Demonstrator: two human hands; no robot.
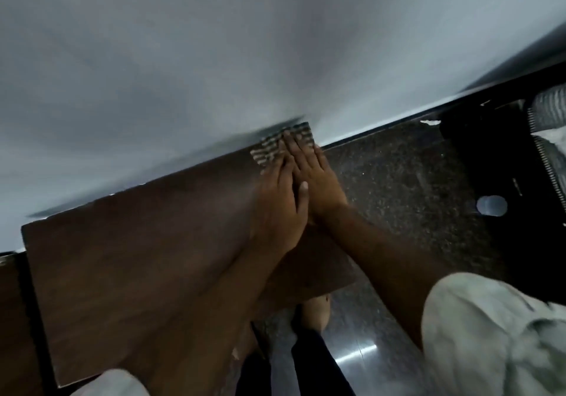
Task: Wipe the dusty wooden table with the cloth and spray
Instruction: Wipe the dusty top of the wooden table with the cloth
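The dark brown wooden table (137, 258) stands against a pale grey wall. A striped grey-and-white cloth (269, 150) lies at the table's far right corner, next to the wall. Both my hands press flat on it, side by side with fingers stretched out. My left hand (280, 209) partly overlaps my right hand (317, 175), its thumb resting across the right hand's back. The fingertips of both hands cover the cloth's near part. No spray bottle is in view.
A dark speckled stone floor (398, 181) lies right of the table. A black object (496, 166) with a pale round spot stands at the right, with a striped fabric (551, 104) beyond it. My bare foot (317, 310) shows below the table's near edge.
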